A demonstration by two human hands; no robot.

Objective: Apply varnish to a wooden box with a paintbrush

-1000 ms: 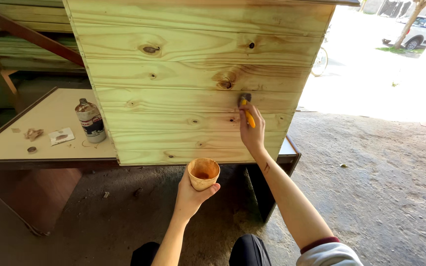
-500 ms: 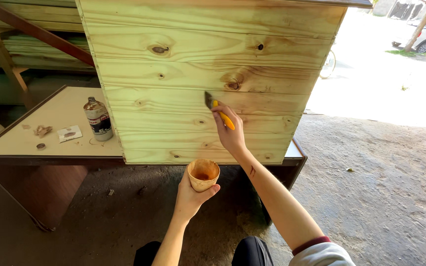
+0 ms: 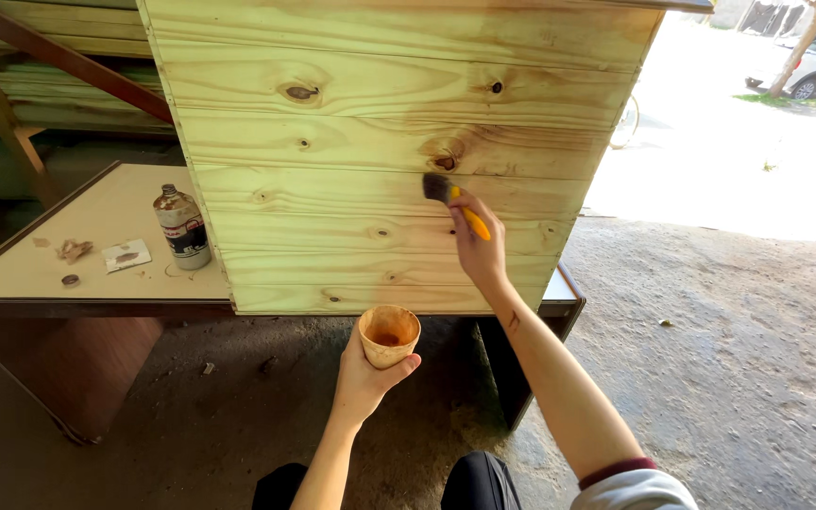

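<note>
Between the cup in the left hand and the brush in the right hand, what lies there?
In the head view, only the lower pine boards of the wooden panel lie between the cup and the brush.

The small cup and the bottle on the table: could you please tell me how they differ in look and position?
The cup is short, open-topped and tan, with brownish liquid at its bottom; the bottle is taller, narrow-necked and wears a dark label. The cup is held up in the left hand, below the plank panel; the bottle stands untouched on the table, left of the panel. Both are upright. The right hand holds the brush to the panel.
</note>
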